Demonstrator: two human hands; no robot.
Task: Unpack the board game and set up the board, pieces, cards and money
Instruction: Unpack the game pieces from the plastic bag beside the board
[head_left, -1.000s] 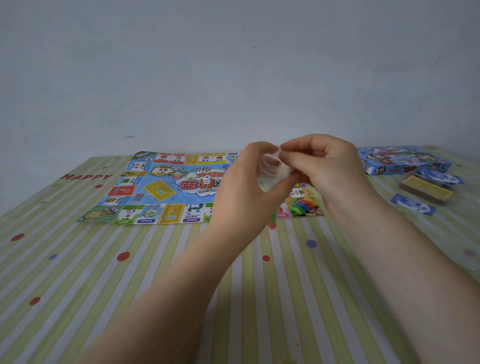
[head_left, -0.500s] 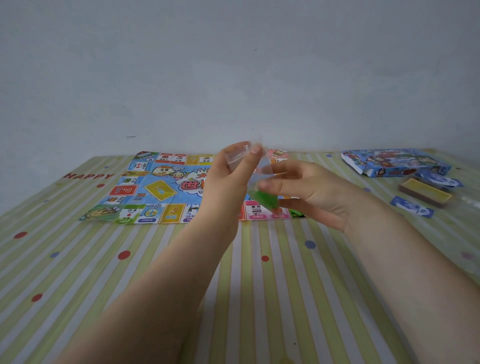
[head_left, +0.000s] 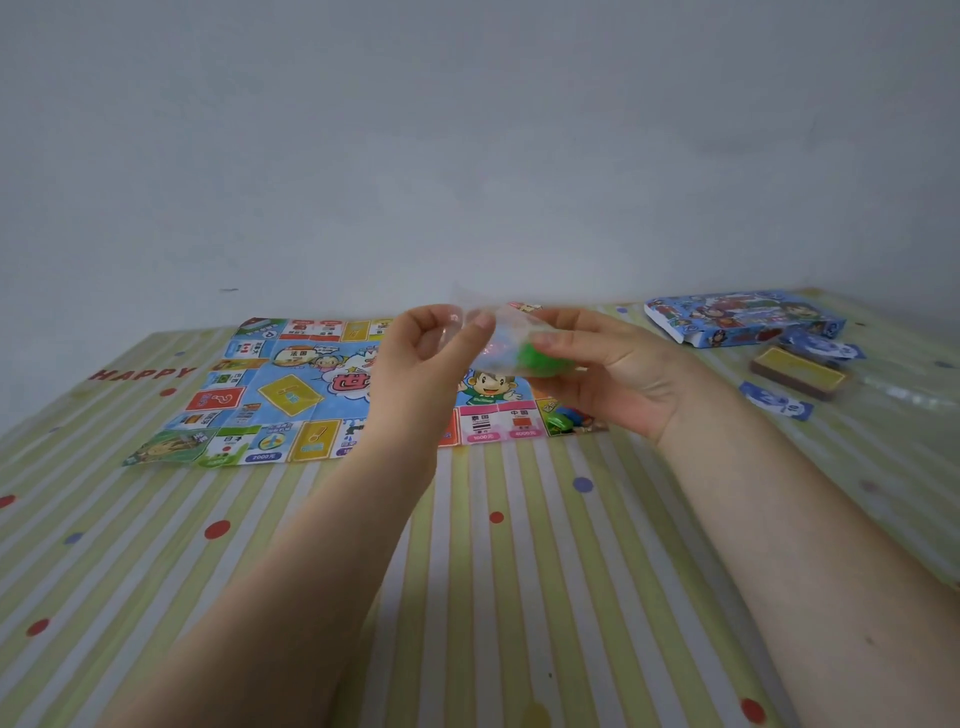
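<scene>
Two hands up over the table, one small clear plastic bag (head_left: 501, 345) held between them, above the middle of the game board (head_left: 291, 384). The left hand (head_left: 426, 358) pinches the bag's left end between thumb and curled fingers. The right hand (head_left: 618, 364) grasps the other end, thumb on top and fingers curled beneath. Inside the bag sits one green piece (head_left: 540, 358), plain to see; other colours show beside it, too blurred to count.

One board lies unfolded and flat on the striped tablecloth (head_left: 467, 597), beyond the forearms. Readable squares: "法国" near the top left, "日本" along the near edge, "泰国" and "中国" side by side near the right corner. Price tags read "2000元" and "1000元". One red square carries a question mark. A few coloured pieces (head_left: 563, 418) rest on the board's near right corner, green and blue among them; their number cannot be told.

Off to the right, one blue game box (head_left: 743, 317) lies flat, its cover print too blurred to read. Just in front of it sits one stack of yellow-topped cards (head_left: 802, 371). Two blue-and-white cards: one (head_left: 823, 347) touching the stack's far side, one (head_left: 776, 400) lying alone nearer the camera.

The cloth bears "HAPPY" (head_left: 140, 373) in red letters at far left.
</scene>
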